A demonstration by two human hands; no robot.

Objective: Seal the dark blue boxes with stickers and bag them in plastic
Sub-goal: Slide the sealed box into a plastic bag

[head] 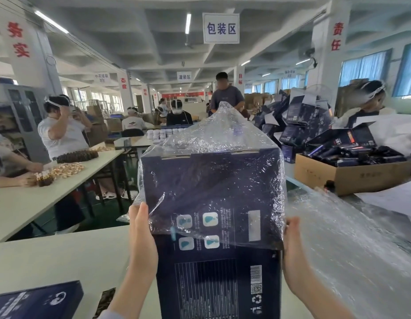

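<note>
Gripping dark blue box (219, 279) sides: left hand (142, 233), right hand (294, 249); plastic bag (213, 143) half on.

My pale table (62, 261) is carrying a dark blue box (36, 302) at its near left corner, a dark strip (106, 300) is lying just beside it, and clear plastic bags (349, 249) are lying to my right.

Factory packing hall (worktables (50, 192), piled boxes (310, 116)).

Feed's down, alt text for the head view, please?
The left hand and right hand hold up a dark blue box, a clear plastic bag covering its upper half. A second box lies on the table at lower left.
</note>
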